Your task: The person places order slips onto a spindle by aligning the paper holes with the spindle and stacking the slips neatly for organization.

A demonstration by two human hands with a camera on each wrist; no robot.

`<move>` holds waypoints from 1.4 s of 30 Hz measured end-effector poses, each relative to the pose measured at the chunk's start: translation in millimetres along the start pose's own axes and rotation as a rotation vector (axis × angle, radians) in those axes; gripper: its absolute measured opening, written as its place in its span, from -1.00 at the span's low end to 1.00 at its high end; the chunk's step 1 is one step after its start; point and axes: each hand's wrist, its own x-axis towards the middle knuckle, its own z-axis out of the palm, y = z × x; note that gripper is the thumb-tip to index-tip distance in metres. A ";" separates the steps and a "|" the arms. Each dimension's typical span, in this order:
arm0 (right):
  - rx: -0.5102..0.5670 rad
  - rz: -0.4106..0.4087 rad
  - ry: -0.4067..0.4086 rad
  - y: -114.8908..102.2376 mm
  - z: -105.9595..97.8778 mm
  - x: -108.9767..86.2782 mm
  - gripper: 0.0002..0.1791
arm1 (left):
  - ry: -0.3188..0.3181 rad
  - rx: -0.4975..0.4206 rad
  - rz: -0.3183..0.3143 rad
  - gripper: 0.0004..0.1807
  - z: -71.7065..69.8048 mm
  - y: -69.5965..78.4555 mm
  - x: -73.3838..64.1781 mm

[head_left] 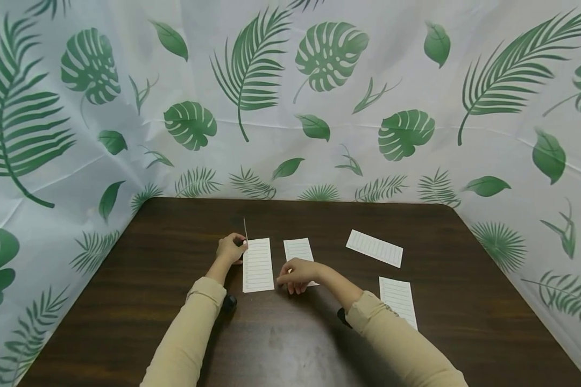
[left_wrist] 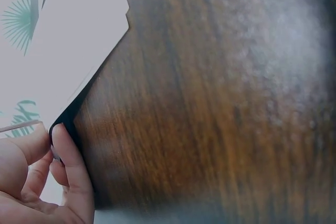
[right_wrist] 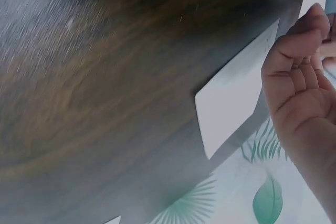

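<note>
My left hand (head_left: 231,248) is at the left edge of a lined paper slip (head_left: 258,266), which lies with its long side toward me. A thin sheet (head_left: 245,231) stands on edge there, seen almost edge-on. In the left wrist view the thumb and fingers pinch the corner of white paper (left_wrist: 84,40). My right hand (head_left: 300,273) hovers over the lower part of a second lined slip (head_left: 298,249) and hides some of it. Its fingers hang loosely curled with nothing showing between them, as the right wrist view (right_wrist: 299,72) also shows.
Two more lined slips lie on the right: one slanted farther back (head_left: 374,248), the other (head_left: 398,298) partly behind my right sleeve. They rest on a dark wooden table (head_left: 295,333). Behind it hangs a white curtain with green leaves (head_left: 271,150).
</note>
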 end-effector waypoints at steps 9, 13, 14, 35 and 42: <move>-0.131 -0.135 0.069 14.6 -22.0 -4.3 -0.86 | -0.004 0.014 -0.006 -0.73 2.3 3.3 -0.7; -0.250 -0.211 0.177 25.5 -32.5 -2.8 -0.90 | -0.006 0.019 -0.012 -0.74 1.9 1.6 -2.1; -0.275 -0.225 0.203 28.0 -35.6 -2.4 -0.90 | -0.004 0.019 -0.013 -0.74 1.8 0.7 -2.2; -0.603 -0.013 0.223 60.9 -63.5 -1.4 0.04 | 0.008 0.026 -0.021 -0.75 0.9 1.4 -1.9; -0.698 0.063 0.203 57.4 -59.2 4.6 0.13 | 0.008 0.024 -0.016 -0.73 -0.7 -0.2 -1.6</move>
